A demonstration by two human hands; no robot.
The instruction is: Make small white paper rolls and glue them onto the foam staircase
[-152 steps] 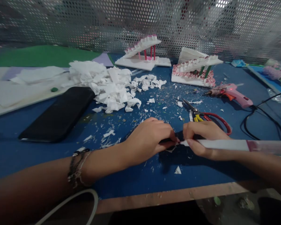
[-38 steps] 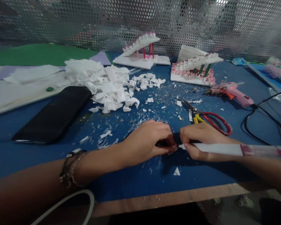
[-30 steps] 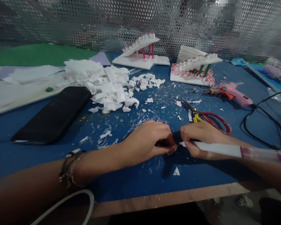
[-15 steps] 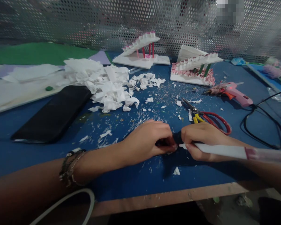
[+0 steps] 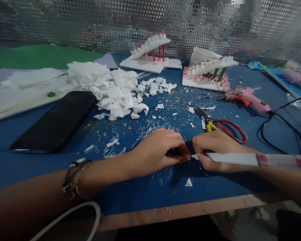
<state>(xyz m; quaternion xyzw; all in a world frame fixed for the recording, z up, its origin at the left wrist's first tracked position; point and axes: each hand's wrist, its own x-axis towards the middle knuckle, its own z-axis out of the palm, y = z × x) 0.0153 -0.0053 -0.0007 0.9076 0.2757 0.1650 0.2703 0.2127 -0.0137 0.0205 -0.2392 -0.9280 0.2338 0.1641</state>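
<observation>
My right hand (image 5: 217, 150) grips a white marker (image 5: 235, 159) with dark pink bands, its tip pointing left. Close to that tip, my left hand (image 5: 163, 147) is closed in a pinch just above the table. A small pale bit (image 5: 188, 157) shows at its fingertips; most of it is hidden by the fingers. Red-handled scissors (image 5: 230, 129) with a yellow part lie behind my right hand. A loose white paper scrap (image 5: 188, 182) rests in front of both hands.
Torn white paper (image 5: 115, 90) is heaped beyond my left hand, beside a black phone (image 5: 56, 122). Two small white stair models (image 5: 150, 65) (image 5: 205, 83) stand at the back. A pink glue gun (image 5: 254, 100) and its black cable (image 5: 263, 137) lie at right.
The marker and my right hand have shifted slightly left, so its tip is nearer my left fingertips. My left hand has barely moved and stays pinched.
</observation>
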